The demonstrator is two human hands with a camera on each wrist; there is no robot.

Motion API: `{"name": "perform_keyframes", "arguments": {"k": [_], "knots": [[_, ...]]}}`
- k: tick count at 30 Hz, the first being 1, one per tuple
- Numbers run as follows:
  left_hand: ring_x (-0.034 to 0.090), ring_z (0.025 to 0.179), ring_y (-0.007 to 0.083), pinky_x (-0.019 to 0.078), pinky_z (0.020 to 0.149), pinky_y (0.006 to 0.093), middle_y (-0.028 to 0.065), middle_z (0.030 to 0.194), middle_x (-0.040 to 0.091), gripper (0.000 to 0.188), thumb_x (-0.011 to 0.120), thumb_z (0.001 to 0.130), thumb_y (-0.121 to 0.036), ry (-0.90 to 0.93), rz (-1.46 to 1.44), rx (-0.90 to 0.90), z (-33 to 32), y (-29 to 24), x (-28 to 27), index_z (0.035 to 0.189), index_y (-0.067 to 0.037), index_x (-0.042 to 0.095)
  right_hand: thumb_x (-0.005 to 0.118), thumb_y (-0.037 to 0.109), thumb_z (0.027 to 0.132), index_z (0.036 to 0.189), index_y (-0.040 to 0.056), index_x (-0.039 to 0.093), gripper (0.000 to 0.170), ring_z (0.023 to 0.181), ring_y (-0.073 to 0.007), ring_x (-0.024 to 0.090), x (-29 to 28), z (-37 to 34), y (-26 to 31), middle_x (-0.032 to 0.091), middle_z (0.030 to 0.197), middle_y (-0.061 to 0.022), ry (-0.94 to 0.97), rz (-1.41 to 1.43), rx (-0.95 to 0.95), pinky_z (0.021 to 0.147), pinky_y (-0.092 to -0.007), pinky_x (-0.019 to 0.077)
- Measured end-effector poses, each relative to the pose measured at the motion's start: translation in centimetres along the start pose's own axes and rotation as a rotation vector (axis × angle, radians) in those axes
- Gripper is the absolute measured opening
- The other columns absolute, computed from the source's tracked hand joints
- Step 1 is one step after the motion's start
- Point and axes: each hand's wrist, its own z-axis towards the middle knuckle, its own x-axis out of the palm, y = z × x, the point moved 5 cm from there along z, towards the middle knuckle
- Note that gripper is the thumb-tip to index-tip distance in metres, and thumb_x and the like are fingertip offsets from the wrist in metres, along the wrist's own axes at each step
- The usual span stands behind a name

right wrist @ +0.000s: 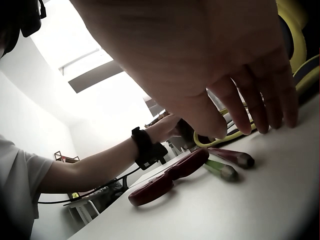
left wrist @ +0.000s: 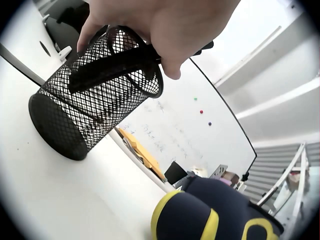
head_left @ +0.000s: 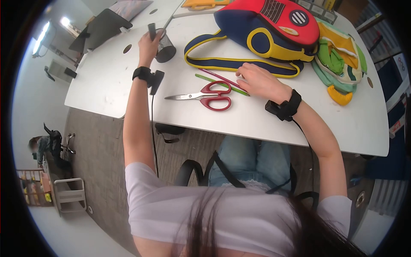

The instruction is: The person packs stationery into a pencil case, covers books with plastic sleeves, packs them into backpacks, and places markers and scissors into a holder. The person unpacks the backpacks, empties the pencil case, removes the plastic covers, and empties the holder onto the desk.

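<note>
My left hand (head_left: 147,48) is at the mouth of a black mesh pen holder (head_left: 165,52), gripping a long black item (head_left: 152,29) whose kind does not show. The item's lower part lies inside the holder, seen through the mesh in the left wrist view; its upper end sticks out past the hand. My right hand (head_left: 264,81) is low over the table with fingers loosely bent and nothing in them. Beside it lie a green pencil (head_left: 204,79) and a dark red pencil (head_left: 209,72). Scissors (head_left: 193,97) with red handles lie in front, closed, blades pointing left.
A red, navy and yellow backpack (head_left: 274,30) lies at the back, its strap (head_left: 205,43) looping toward the pencils. A green and yellow bag (head_left: 340,60) is at right. Dark monitor-like equipment (head_left: 100,30) stands at back left. The white table (head_left: 342,132) ends close to the person's lap.
</note>
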Motion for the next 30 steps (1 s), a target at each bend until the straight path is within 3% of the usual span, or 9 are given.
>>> {"name": "perform_keyframes", "arguments": {"k": [3,9,12,16,18,22,25,27,30], "knots": [[0.054,0.09,0.0334,0.0386,0.084,0.0408,0.0151,0.09,0.061,0.039,0.049,0.086,-0.04,-0.019,0.053,0.091,-0.3,-1.5,1.2,0.091,-0.003,0.064,0.06,0.023,0.077,0.098,-0.0024,0.056,0.034,0.096,-0.028,0.05,-0.4,-0.6,1.4,0.051,0.096,-0.0136,0.032,-0.054,-0.005,0.081,-0.0362,0.0426],[0.043,0.111,0.034,0.0316,0.094,0.0447,0.0147,0.114,0.055,0.042,0.047,0.085,-0.045,0.081,0.059,0.166,0.2,-3.1,3.3,0.097,-0.009,0.066,0.059,0.009,0.075,0.092,-0.0035,0.057,0.021,0.092,-0.0288,0.051,0.4,-0.7,1.5,0.052,0.094,-0.0137,-0.075,-0.101,-0.055,0.078,-0.0377,0.0438],[0.041,0.117,0.0307,0.0265,0.101,0.0381,0.0133,0.101,0.063,0.05,0.042,0.087,-0.051,0.091,0.14,0.125,1.0,-2.1,5.0,0.089,-0.009,0.068,0.061,0.006,0.072,0.086,-0.004,0.057,0.018,0.088,-0.0294,0.053,0.6,-0.3,1.3,0.053,0.089,-0.0145,-0.087,-0.122,-0.056,0.075,-0.0378,0.0448],[0.037,0.121,0.0288,0.025,0.101,0.0392,0.0119,0.102,0.062,0.05,0.038,0.089,-0.051,0.147,0.266,0.15,1.5,-1.4,6.2,0.092,-0.011,0.068,0.061,0.005,0.071,0.081,-0.0039,0.058,0.013,0.083,-0.0308,0.055,0.4,-0.3,1.3,0.055,0.084,-0.0154,-0.138,-0.135,-0.07,0.073,-0.0381,0.0457],[0.026,0.125,0.0389,0.0296,0.1,0.0433,0.0146,0.133,0.041,0.054,0.046,0.081,-0.056,0.207,0.153,0.114,1.7,-1.1,6.4,0.092,-0.009,0.069,0.06,0.004,0.07,0.079,-0.004,0.059,0.012,0.08,-0.032,0.056,0.2,-0.1,0.9,0.058,0.082,-0.0168,-0.14,-0.1,-0.018,0.071,-0.0392,0.0461],[0.025,0.126,0.0385,0.0311,0.1,0.0438,0.014,0.133,0.041,0.056,0.048,0.079,-0.059,0.219,0.162,0.095,1.2,-2.0,5.8,0.093,-0.009,0.069,0.059,0.004,0.069,0.078,-0.0048,0.059,0.013,0.078,-0.0323,0.058,0.0,0.3,0.4,0.06,0.081,-0.0183,-0.12,-0.083,0.034,0.071,-0.0385,0.0468],[0.029,0.125,0.0376,0.0251,0.102,0.0441,0.0154,0.125,0.049,0.057,0.045,0.081,-0.061,0.172,0.225,0.066,0.2,-3.6,4.7,0.101,-0.012,0.067,0.059,0.006,0.068,0.078,-0.0057,0.059,0.015,0.078,-0.0318,0.059,0.0,0.6,-0.2,0.061,0.081,-0.0193,-0.069,0.001,0.092,0.071,-0.0373,0.0473],[0.026,0.125,0.0416,0.0269,0.102,0.0453,0.0164,0.133,0.039,0.061,0.051,0.074,-0.065,0.2,0.211,0.043,0.3,-3.5,4.9,0.101,-0.012,0.067,0.059,0.006,0.068,0.079,-0.0058,0.059,0.017,0.079,-0.031,0.06,-0.1,0.7,-0.5,0.061,0.081,-0.0194,-0.011,0.007,0.147,0.072,-0.0363,0.0474],[0.029,0.124,0.0401,0.0279,0.101,0.0447,0.0161,0.133,0.04,0.062,0.056,0.073,-0.061,0.161,0.199,0.064,0.0,-3.5,4.9,0.109,-0.011,0.063,0.059,0.005,0.067,0.081,-0.0056,0.059,0.017,0.079,-0.0306,0.06,-0.2,0.6,-0.9,0.061,0.081,-0.0193,0.0,-0.023,0.166,0.073,-0.0364,0.0471]]}}
